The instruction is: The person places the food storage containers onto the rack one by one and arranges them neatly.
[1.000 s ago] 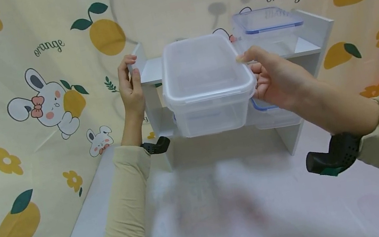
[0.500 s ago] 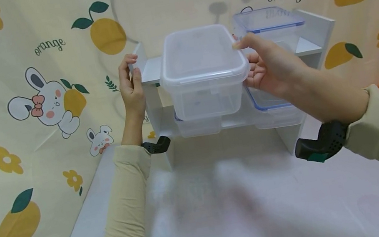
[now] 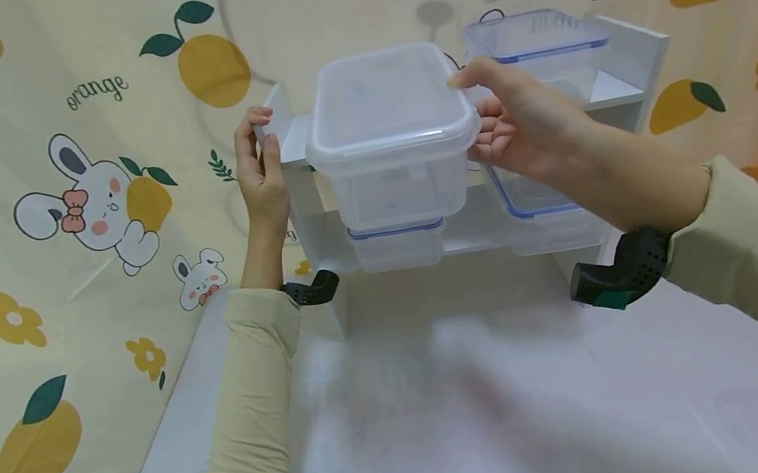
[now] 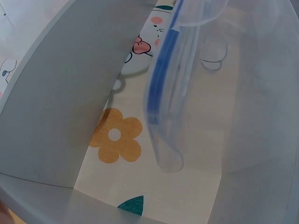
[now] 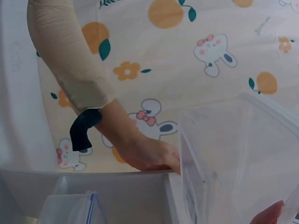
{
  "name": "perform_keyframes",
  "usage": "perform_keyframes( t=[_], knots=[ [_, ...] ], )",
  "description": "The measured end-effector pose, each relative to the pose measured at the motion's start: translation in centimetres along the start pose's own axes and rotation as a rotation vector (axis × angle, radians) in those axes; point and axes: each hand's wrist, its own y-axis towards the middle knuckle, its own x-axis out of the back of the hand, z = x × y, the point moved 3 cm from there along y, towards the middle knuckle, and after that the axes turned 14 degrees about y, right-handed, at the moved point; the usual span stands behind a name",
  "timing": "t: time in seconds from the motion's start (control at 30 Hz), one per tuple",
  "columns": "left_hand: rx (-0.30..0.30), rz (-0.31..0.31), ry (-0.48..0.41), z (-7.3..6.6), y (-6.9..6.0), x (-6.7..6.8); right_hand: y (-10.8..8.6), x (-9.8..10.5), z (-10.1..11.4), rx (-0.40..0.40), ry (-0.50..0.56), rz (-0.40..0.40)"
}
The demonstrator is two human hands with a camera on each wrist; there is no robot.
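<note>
My right hand grips a clear plastic food container by its right rim, thumb on the lid edge and fingers curled below. The container is level, in front of the white shelf's upper board, above a smaller blue-sealed container on the lower board. My left hand holds the shelf's left side panel by its upper front edge. In the right wrist view, the held container is at the right with a right fingertip by it; the left hand reaches the shelf's edge.
A blue-sealed container stands on the upper board at the right, another on the lower board below it. A patterned cloth hangs behind and to the left. The white tabletop stretches out in front.
My right hand has raised the container and shifted it slightly left and back, uncovering the smaller container below. My left hand stays at the shelf's side panel.
</note>
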Motion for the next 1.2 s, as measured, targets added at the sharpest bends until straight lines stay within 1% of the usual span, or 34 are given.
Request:
perform_keyframes(
  t=[0.17,0.3,0.4,0.57,0.97,1.1,1.2],
  knots=[
    [-0.005,-0.003,-0.013,0.0,0.1,0.0,0.1,-0.8,-0.4,0.015,-0.019,-0.016],
    [0.004,0.0,-0.04,0.2,0.1,0.0,0.0,-1.1,-0.6,0.01,0.005,-0.048],
    [0.009,0.003,-0.039,0.3,0.1,-0.1,0.2,-1.2,-0.8,-0.001,0.019,-0.062],
    [0.004,0.004,-0.038,0.0,0.0,-0.1,0.7,-1.3,-0.8,-0.016,0.017,-0.055],
    [-0.002,0.013,-0.037,0.0,-0.1,-0.1,1.1,-1.2,-0.5,0.024,-0.034,-0.071],
    [-0.003,0.007,-0.037,0.0,0.0,-0.1,1.4,-1.4,-0.4,0.031,-0.039,-0.064],
    [0.001,0.001,-0.034,-0.1,0.1,-0.1,1.5,-1.6,-0.4,0.031,-0.043,-0.073]
  ],
)
